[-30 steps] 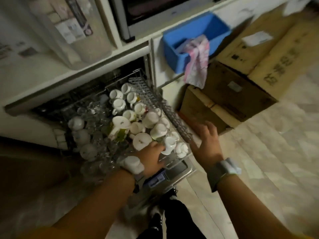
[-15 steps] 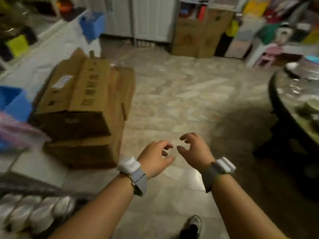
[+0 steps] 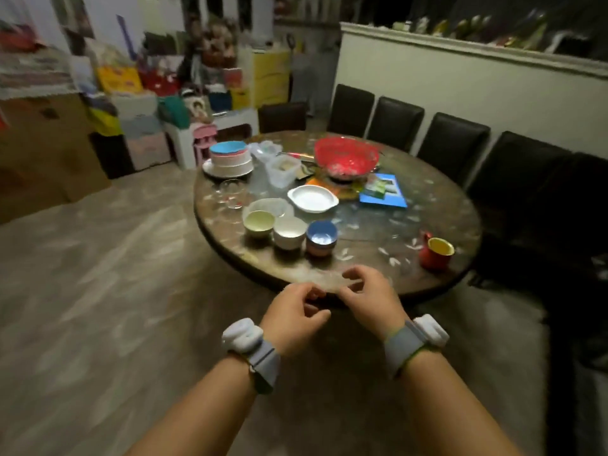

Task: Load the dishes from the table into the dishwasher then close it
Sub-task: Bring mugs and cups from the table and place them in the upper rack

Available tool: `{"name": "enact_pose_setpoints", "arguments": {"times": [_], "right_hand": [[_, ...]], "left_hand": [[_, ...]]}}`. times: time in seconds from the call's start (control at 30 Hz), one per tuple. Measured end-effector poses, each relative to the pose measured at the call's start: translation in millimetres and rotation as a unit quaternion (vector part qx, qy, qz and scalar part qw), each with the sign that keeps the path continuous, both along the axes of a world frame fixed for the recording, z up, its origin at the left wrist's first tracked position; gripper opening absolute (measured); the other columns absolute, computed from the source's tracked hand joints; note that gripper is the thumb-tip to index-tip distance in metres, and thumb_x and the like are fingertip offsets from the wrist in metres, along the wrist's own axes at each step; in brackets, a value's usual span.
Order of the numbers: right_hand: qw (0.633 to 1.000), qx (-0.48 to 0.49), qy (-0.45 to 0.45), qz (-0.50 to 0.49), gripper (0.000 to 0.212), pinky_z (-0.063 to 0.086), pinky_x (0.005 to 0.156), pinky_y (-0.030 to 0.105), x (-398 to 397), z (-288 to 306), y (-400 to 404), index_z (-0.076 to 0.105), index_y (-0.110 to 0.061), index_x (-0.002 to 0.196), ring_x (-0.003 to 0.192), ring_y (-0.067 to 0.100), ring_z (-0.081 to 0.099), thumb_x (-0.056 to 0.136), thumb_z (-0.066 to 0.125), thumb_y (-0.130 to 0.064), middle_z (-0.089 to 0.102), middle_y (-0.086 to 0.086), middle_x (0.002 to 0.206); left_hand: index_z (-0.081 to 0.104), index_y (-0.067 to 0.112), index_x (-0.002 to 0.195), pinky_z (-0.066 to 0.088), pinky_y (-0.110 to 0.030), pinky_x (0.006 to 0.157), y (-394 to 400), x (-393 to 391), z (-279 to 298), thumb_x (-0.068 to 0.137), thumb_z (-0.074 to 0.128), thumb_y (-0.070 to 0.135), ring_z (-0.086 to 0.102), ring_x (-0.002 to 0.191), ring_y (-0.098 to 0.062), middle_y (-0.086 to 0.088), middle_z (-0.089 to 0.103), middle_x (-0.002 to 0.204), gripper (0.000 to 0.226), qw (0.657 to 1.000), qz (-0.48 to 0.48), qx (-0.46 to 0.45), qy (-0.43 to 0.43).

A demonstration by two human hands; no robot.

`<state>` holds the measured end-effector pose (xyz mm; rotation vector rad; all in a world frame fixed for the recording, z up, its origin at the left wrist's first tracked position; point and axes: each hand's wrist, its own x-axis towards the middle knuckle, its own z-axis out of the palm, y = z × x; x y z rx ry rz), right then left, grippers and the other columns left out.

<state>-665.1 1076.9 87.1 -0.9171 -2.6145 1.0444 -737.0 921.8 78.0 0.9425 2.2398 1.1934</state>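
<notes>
Row of three small round ceramic bowls, near-left part of the worktop: pale green bowl [image 3: 259,223], white bowl [image 3: 290,231], blue bowl [image 3: 321,236] stacked on a pinkish one. All upright, glossy, touching or just beside one another; the row runs left to right, so no long axis governs the approach.

Position relative to grip: directly beyond both hands, slightly left. Left hand [image 3: 293,319] judged nearer the green and white bowls, right hand [image 3: 371,299] nearer the blue. Both grips loosely curled, holding nothing, at the near rim.

Further out: white shallow dish with lug handles [image 3: 312,198]; clear glassware; red mesh colander [image 3: 346,157]; red enamel mug with yellow interior [image 3: 436,253], near right.

Support: round dark glossy worktop [image 3: 388,278].
</notes>
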Motion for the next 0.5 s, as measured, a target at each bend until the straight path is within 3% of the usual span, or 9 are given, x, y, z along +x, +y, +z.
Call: {"name": "enact_pose_setpoints", "arguments": {"times": [0.27, 0.37, 0.5], "right_hand": [[0.992, -0.018, -0.030, -0.123, 0.037, 0.049, 0.092, 0.032, -29.6, -36.9, 104.0, 0.058, -0.020, 0.117, 0.099, 0.015, 0.059, 0.082, 0.068, -0.027, 0.055, 0.001, 0.119], [0.977, -0.011, -0.047, -0.208, 0.046, 0.046, 0.097, 0.035, -49.2, -44.8, 145.5, 0.054, -0.019, 0.125, 0.111, 0.020, 0.055, 0.082, 0.068, -0.028, 0.049, 0.003, 0.124], [0.957, -0.012, -0.070, -0.281, 0.056, 0.042, 0.101, 0.032, -56.9, -49.8, 182.5, 0.048, -0.018, 0.133, 0.120, 0.022, 0.050, 0.082, 0.068, -0.027, 0.042, 0.006, 0.135]], "left_hand": [[0.060, 0.028, 0.112, 0.054, -0.030, 0.086, 121.3, -73.7, -39.3, 0.083, 0.068, 0.031, 0.064, 0.089, -0.002, 0.009, 0.058, 0.111, 0.031, 0.990, -0.128, -0.046, 0.025], [0.060, 0.030, 0.112, 0.053, -0.030, 0.086, 179.2, -112.8, -45.8, 0.081, 0.067, 0.034, 0.064, 0.089, -0.002, 0.010, 0.058, 0.111, 0.032, 0.979, -0.188, -0.062, 0.042], [0.059, 0.028, 0.116, 0.046, -0.019, 0.082, 244.0, -134.0, -43.0, 0.083, 0.066, 0.034, 0.061, 0.092, -0.003, 0.008, 0.056, 0.114, 0.034, 0.964, -0.247, -0.068, 0.069]]}}
